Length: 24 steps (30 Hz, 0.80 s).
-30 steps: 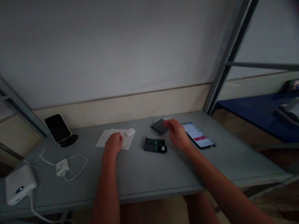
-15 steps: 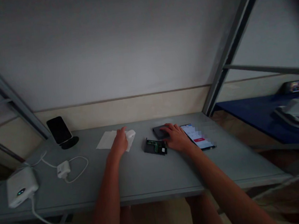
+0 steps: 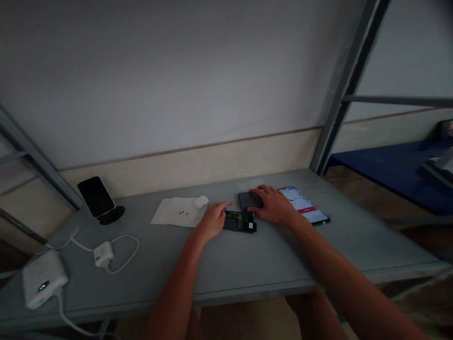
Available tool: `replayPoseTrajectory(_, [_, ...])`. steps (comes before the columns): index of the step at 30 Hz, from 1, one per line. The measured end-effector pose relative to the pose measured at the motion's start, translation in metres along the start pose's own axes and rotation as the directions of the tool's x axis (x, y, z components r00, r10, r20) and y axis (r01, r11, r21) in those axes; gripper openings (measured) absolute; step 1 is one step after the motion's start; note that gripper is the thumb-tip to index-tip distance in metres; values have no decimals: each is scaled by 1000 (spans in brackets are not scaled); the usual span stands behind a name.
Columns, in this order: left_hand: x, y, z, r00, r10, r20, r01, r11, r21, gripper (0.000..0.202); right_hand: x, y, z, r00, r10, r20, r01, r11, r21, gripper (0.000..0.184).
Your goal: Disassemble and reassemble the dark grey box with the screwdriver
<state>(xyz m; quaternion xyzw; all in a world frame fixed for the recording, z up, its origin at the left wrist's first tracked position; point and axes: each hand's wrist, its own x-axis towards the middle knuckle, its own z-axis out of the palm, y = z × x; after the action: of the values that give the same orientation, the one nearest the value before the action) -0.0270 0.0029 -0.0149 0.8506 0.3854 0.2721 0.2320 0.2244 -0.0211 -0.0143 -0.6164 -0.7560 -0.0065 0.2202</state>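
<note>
My left hand (image 3: 214, 221) is at the left end of a dark casing half (image 3: 237, 226) that carries a green circuit board (image 3: 239, 219). Its fingers curl round that end, and the fingertips are partly hidden. My right hand (image 3: 274, 204) lies over a dark grey box-shaped cover (image 3: 246, 199) just behind the casing, fingers on top and thumb at the near side. To the left is a white paper sheet (image 3: 170, 213) with several tiny dark pieces, likely screws (image 3: 183, 213), on it. A small white object (image 3: 201, 202) sits at the sheet's right corner.
A smartphone (image 3: 309, 213) with a lit screen lies beside my right hand. Leftward are a black-screened device on a stand (image 3: 96, 196), a white adapter (image 3: 103, 253) with a looped cable and a white power bank (image 3: 44, 278). A blue table (image 3: 385, 169) stands beyond the metal post.
My left hand has moved right, from the paper and white object to the casing, uncovering the tiny dark pieces. My right hand stays on the cover. The view has shifted slightly.
</note>
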Motion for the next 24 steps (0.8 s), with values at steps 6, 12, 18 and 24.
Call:
replayPoseTrajectory(6, [0,-3,-5,996,46,70,-50,997,63,44,-1,-5,-8,994,104,-16,-104,995,12,64])
replayPoseTrajectory(12, [-1,3,-4,998,21,52,-25,996,84,43,-5,-16,-20,996,2,90,-30,952,305,54])
replayPoseTrajectory(18, [-1,4,-2,1000,16,18,-17,997,80,38,-19,-34,-28,984,-138,116,99,953,287,50])
replayPoseTrajectory(24, [-3,10,-1,997,-72,-3,72,997,14,30,-26,-43,-33,966,-202,164,153,951,267,51])
